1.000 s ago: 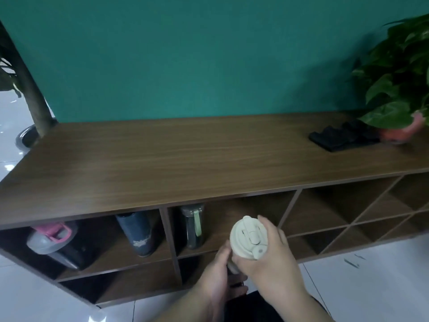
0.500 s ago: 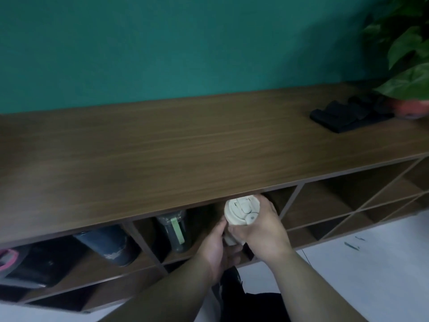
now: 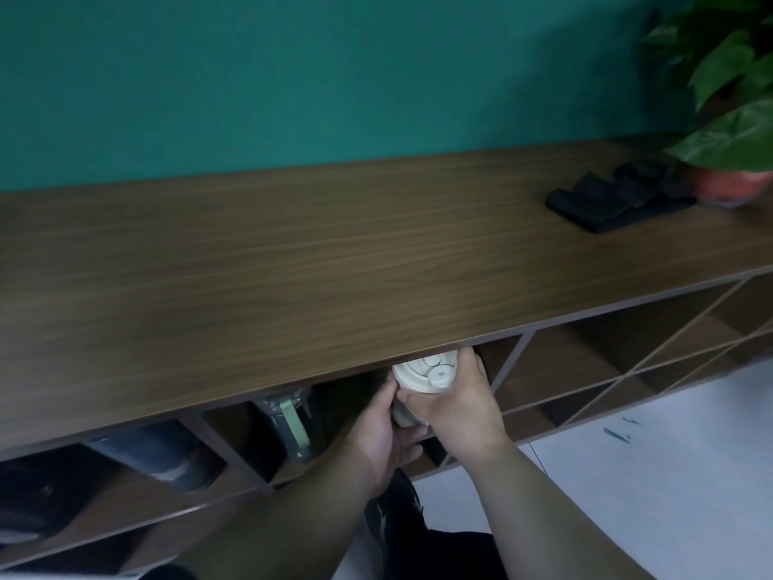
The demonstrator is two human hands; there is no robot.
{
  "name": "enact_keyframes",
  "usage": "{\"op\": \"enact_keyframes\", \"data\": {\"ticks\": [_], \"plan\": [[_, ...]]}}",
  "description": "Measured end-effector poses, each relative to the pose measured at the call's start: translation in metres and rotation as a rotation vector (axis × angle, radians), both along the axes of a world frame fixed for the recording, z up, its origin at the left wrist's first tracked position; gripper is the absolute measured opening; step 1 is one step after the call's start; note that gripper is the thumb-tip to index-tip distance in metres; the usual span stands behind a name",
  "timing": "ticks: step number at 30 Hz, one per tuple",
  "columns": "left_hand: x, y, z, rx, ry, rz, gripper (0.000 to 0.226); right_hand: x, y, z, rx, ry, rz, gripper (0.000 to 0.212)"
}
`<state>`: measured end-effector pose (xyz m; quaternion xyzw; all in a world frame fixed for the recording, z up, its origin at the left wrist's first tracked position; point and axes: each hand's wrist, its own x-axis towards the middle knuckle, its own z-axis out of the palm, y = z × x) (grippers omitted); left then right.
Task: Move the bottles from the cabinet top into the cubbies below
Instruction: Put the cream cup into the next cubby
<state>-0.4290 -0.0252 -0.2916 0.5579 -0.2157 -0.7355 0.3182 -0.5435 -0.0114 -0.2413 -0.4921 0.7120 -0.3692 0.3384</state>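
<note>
Since a second ago, cream bottle carried forward; lid now tucked under cabinet top edge, at cubby mouth. Both hands' grip closed round it: right hand high, left hand low. Risk: lid snags edge; bottle tips against green-strapped bottle.

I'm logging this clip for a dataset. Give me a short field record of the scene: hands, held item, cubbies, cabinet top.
left hand: cupping the lower body of the cream bottle
right hand: wrapped around its upper part
cream bottle: lid at the cubby mouth, just under the cabinet top's front edge
same cubby: clear bottle with green strap standing to the left
next cubby left: dark blue bottle
cabinet top: black object, potted plant, no bottles
</note>
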Motion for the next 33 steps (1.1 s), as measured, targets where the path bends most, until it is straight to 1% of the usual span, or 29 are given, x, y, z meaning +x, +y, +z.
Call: {"op": "enact_keyframes", "data": {"ticks": [3, 5, 7, 9, 10, 12, 14, 16, 18, 20, 23, 28, 31, 32, 33], "plan": [[-0.001, 0.002, 0.003, 0.004, 0.000, 0.007, 0.058, 0.002, 0.002, 0.000, -0.001, -0.015, -0.002, 0.079], [0.000, 0.004, 0.002, 0.005, -0.010, 0.030, 0.058, 0.001, 0.004, 0.000, -0.001, -0.072, 0.005, 0.081], [0.003, 0.006, 0.003, 0.007, -0.015, 0.070, 0.059, -0.003, 0.008, 0.001, -0.009, -0.123, 0.029, 0.085], [0.005, 0.010, 0.004, -0.003, -0.046, 0.124, 0.058, -0.009, 0.013, 0.002, -0.018, -0.130, 0.066, 0.089], [0.006, 0.012, 0.007, -0.020, -0.050, 0.149, 0.057, -0.012, 0.015, 0.002, -0.023, -0.127, 0.082, 0.091], [0.006, 0.017, 0.012, -0.116, -0.047, 0.141, 0.058, -0.016, 0.017, 0.002, -0.023, -0.121, 0.108, 0.091], [0.004, 0.019, 0.017, -0.217, -0.062, 0.098, 0.057, -0.016, 0.017, 0.002, -0.026, -0.137, 0.114, 0.087], [0.002, 0.019, 0.021, -0.277, -0.084, 0.066, 0.050, -0.014, 0.016, 0.005, -0.027, -0.183, 0.108, 0.079], [0.001, 0.018, 0.026, -0.298, -0.122, 0.024, 0.037, -0.011, 0.017, 0.008, -0.026, -0.221, 0.117, 0.068], [0.001, 0.016, 0.033, -0.292, -0.144, -0.012, 0.031, -0.009, 0.017, 0.009, -0.030, -0.230, 0.111, 0.063], [0.001, 0.013, 0.034, -0.269, -0.160, -0.046, 0.032, -0.010, 0.017, 0.006, -0.027, -0.226, 0.094, 0.066], [-0.001, 0.014, 0.042, -0.255, -0.166, -0.047, 0.031, -0.011, 0.018, 0.005, 0.003, -0.189, 0.077, 0.068], [0.002, 0.016, 0.037, -0.251, -0.180, -0.044, 0.028, -0.010, 0.018, 0.007, 0.025, -0.166, 0.067, 0.079], [0.004, 0.019, 0.035, -0.231, -0.190, -0.045, 0.030, -0.010, 0.020, 0.008, 0.043, -0.151, 0.059, 0.085], [0.008, 0.024, 0.033, -0.201, -0.195, -0.047, 0.040, -0.010, 0.023, 0.008, 0.104, -0.110, 0.043, 0.088]]}}
